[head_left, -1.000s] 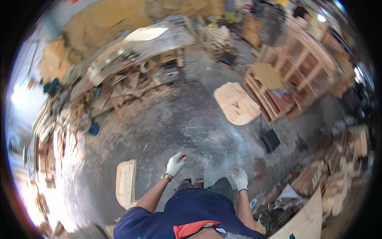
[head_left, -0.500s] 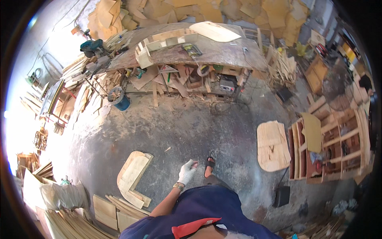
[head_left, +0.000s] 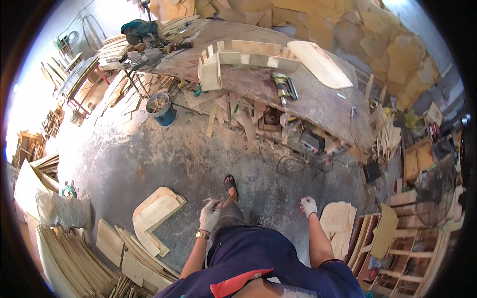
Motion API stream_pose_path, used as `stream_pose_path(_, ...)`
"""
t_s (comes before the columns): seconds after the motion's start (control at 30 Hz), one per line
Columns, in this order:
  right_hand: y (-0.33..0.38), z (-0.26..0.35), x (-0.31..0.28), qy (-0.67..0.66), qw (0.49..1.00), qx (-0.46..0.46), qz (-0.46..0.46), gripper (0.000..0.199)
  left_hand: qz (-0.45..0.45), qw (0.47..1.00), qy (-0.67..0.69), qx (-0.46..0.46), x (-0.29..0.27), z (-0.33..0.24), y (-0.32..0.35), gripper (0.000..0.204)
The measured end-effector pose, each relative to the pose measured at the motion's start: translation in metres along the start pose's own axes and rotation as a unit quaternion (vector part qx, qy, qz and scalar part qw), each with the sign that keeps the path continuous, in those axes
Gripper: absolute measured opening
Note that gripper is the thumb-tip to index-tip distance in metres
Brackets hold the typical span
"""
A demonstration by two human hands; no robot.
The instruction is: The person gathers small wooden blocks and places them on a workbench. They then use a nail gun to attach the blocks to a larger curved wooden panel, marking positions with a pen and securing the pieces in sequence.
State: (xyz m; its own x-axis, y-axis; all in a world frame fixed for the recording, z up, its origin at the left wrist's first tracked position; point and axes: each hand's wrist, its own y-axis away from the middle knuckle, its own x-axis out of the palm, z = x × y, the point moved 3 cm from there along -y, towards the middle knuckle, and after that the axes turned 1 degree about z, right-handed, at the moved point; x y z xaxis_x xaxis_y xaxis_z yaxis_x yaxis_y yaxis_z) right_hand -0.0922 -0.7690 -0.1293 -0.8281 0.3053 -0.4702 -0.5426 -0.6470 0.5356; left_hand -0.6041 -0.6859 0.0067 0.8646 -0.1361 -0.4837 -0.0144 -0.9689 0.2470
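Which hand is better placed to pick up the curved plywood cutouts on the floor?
Left. The left hand hangs on the side of the plywood cutouts; the right hand hangs on the far side of the body, nearer a flat wooden panel.

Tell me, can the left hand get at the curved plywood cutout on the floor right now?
Probably not without bending: the left hand hangs well above the curved plywood cutout, though nothing blocks the way.

Across my dusty concrete floor (head_left: 164, 164) stands a long workbench (head_left: 318, 104) carrying a wooden frame (head_left: 248, 54) and a power tool (head_left: 283, 85), with a blue bucket (head_left: 161, 110) beside it, stacked plywood strips (head_left: 74, 253) at my left and wooden shelving (head_left: 412, 233) at my right.
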Motion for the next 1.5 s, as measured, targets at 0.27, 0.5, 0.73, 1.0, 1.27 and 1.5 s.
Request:
stream_pose_path(0.27,-0.095,0.219,0.099,0.076,0.985,-0.152,-0.019,0.034,-0.058,0.997,0.053,-0.018,-0.046,-0.028,-0.198,0.027)
stream_pose_path(0.5,-0.124,0.353,0.112,0.109,0.960,-0.246,-0.070,0.037,-0.003,0.994,0.042,0.098,-0.064,-0.114,-0.359,0.028)
stream_pose_path(0.73,-0.219,0.385,0.048,-0.030,0.960,-0.190,-0.205,0.033,0.022,0.992,-0.075,0.102,-0.043,-0.149,-0.411,0.024)
stream_pose_path(1.0,-0.354,0.417,-0.085,0.203,0.942,-0.068,-0.259,0.044,0.065,0.997,-0.038,0.012,0.027,-0.175,-0.414,0.028)
stream_pose_path(1.27,-0.530,0.427,-0.203,0.402,0.884,-0.034,-0.235,0.027,0.090,0.987,-0.133,0.002,0.096,-0.260,-0.436,0.026)
stream_pose_path(1.5,-0.582,0.427,-0.235,0.540,0.807,-0.134,-0.198,0.022,0.065,0.983,-0.172,-0.011,0.104,-0.291,-0.438,0.030)
